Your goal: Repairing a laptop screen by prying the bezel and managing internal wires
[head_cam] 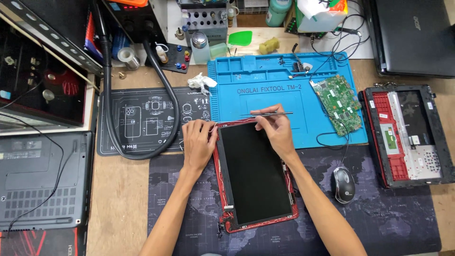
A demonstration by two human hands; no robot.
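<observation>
A dark laptop screen panel (253, 173) lies in a red lid frame (265, 223) on the dark desk mat in front of me. My left hand (199, 142) rests on the frame's upper left corner, fingers touching its edge. My right hand (275, 128) sits at the panel's top edge and pinches thin metal tweezers (272, 114), which lie nearly level and point right over the blue work mat (265, 90).
A green circuit board (339, 102) lies on the blue mat's right side. An opened red and black laptop base (407, 135) is at the right, a computer mouse (343, 185) near it. A closed laptop (42, 180) sits left; a black hose (166, 85) crosses a black mat.
</observation>
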